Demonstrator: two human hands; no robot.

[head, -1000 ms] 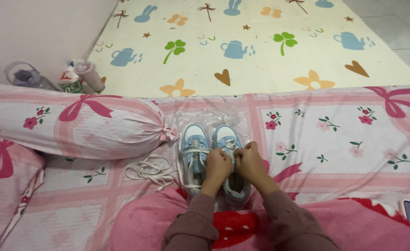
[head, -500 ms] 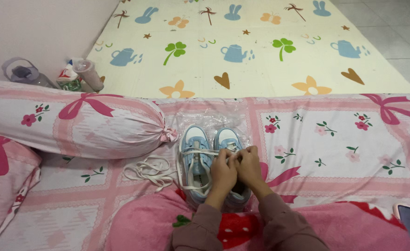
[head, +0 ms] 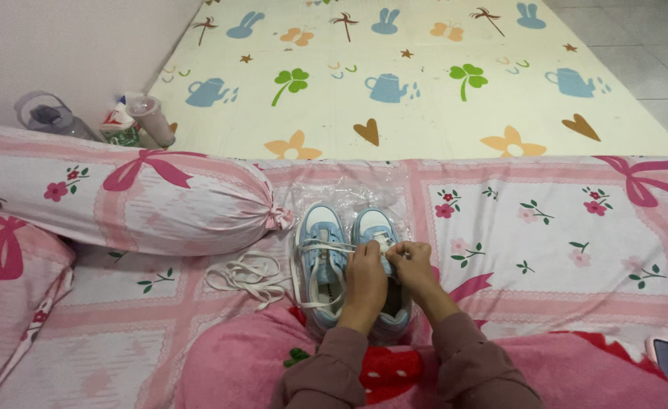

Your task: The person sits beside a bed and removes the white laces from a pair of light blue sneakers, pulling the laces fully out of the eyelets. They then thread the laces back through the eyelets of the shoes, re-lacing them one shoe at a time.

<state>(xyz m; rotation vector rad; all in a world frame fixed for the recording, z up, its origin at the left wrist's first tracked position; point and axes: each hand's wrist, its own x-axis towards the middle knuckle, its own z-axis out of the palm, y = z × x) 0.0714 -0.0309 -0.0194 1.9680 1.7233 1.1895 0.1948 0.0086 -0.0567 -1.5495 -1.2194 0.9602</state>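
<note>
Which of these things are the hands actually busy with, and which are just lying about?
In use: left hand, right hand, right sneaker, its white lace, left sneaker.

Lying about: loose lace, bolster pillow, water bottle, play mat, plastic wrap.

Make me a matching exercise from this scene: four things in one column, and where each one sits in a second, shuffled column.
Things:
1. bolster pillow
2. loose lace
3. shoes
4. bottle

Places:
A. on clear plastic, under both hands
B. on the floor by the wall
C. on the bed, left of the shoes
D. on the sheet, between pillow and shoes

Pairs: 1-C, 2-D, 3-A, 4-B
</note>
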